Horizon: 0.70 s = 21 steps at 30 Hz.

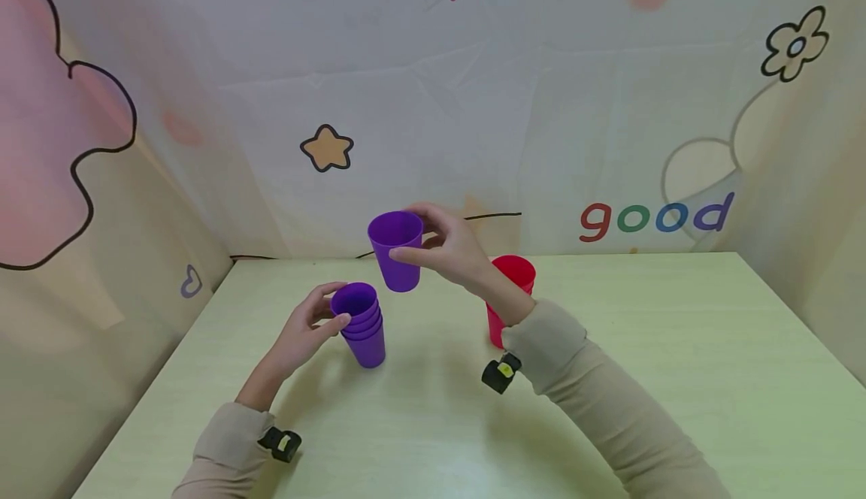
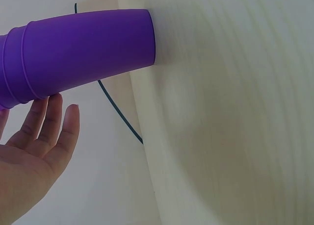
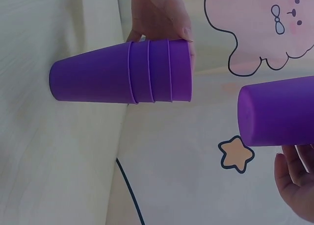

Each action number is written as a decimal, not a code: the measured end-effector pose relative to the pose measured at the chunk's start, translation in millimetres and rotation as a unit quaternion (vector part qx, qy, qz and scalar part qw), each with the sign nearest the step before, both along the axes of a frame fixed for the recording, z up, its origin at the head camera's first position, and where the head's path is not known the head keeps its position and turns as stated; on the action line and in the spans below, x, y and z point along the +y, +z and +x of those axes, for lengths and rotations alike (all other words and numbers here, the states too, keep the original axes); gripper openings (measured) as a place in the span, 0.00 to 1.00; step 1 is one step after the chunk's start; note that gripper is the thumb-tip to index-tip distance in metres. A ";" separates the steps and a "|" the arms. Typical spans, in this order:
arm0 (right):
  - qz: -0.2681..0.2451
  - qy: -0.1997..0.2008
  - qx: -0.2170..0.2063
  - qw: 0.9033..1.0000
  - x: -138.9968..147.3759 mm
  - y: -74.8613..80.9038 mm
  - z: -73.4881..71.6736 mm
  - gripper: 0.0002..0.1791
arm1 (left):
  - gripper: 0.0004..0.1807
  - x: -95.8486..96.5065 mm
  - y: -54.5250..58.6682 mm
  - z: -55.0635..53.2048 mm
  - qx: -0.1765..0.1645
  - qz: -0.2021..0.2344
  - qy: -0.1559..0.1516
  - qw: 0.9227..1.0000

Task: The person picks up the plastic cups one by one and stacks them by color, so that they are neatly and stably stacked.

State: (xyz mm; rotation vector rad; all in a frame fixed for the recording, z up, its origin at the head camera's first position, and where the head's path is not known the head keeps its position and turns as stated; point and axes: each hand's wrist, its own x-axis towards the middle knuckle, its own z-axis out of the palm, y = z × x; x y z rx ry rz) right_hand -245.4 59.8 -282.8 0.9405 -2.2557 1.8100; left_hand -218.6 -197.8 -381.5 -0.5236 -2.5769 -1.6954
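Observation:
A stack of several nested purple cups is at the left of the table, its base down at the tabletop. My left hand grips this stack near its top rims, thumb on the near side and fingers behind. Up and to the right of the stack, my right hand holds a single purple cup by its side, mouth upward and clear of the table. In the right wrist view the lone cup hangs apart from the stack. Behind my right forearm, red cups stand partly hidden.
The pale wood-grain table runs back to a printed cloth backdrop with a star, a flower and the word "good". Cloth also hangs along the left and right sides. A small black device sits at the right cuff, another at the left.

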 end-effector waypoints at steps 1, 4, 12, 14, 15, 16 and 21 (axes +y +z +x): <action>0.002 0.000 0.000 1.000 -1.6 -0.5 -0.7 0.27 | 0.27 -0.2 -0.6 -0.1 0.001 0.000 -0.001 1.000; 0.004 0.001 -0.001 1.000 -6.4 -2.0 -2.4 0.27 | 0.27 -0.7 -2.1 -0.9 0.004 0.002 -0.003 1.000; 0.017 0.004 -0.006 1.000 -20.4 -5.6 -4.2 0.29 | 0.26 -1.3 -2.3 -2.4 0.004 0.006 -0.005 1.000; 0.021 0.005 -0.008 1.000 -23.7 -6.9 -5.0 0.29 | 0.27 -1.3 -2.1 -2.2 0.003 0.005 -0.005 1.000; 0.024 0.004 -0.009 1.000 -25.3 -7.4 -5.3 0.29 | 0.27 -1.3 -1.8 -2.1 0.004 0.005 -0.005 1.000; 0.027 0.003 -0.010 1.000 -26.9 -8.2 -5.8 0.30 | 0.27 -1.1 -1.6 -1.9 0.004 0.004 -0.006 1.000; 0.038 0.003 -0.012 0.999 -34.1 -11.3 -8.5 0.29 | 0.27 -0.9 -0.7 -0.9 0.004 0.000 -0.007 1.000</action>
